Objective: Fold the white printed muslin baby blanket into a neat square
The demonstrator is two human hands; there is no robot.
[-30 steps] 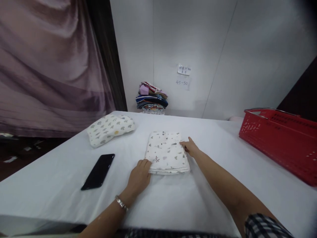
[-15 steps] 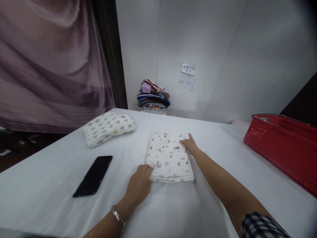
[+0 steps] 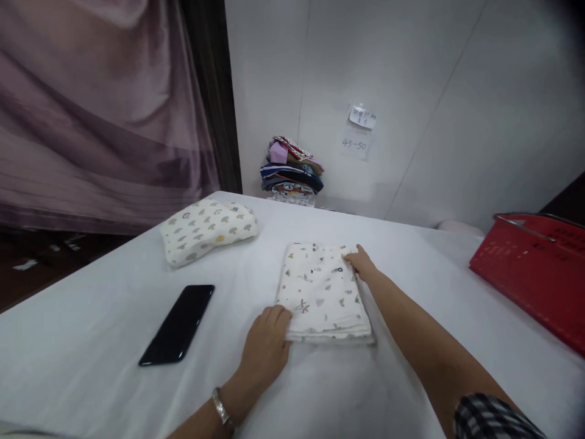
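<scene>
A folded white cloth point(image 3: 320, 292) printed with small grey and brown figures lies flat on the white-covered table, its layered edge facing me. At its near left corner, my left hand point(image 3: 269, 338) is closed on the edge, with the fingertips partly hidden. My right hand point(image 3: 362, 263) reaches to the far right corner, thumb on top of the cloth and a finger pointing away along the edge. It grips that corner lightly.
On the table point(image 3: 114, 317), a black phone point(image 3: 178, 324) lies left of the cloth. Behind it rests a patterned white bundle point(image 3: 208, 231). A red basket point(image 3: 532, 268) stands right. Stacked fabrics point(image 3: 292, 171) and paper notes point(image 3: 359, 131) are by the back wall.
The view has turned slightly left, so everything appears a little further right. Both hands stay at the same corners of the folded cloth, which looks nearly unchanged.
</scene>
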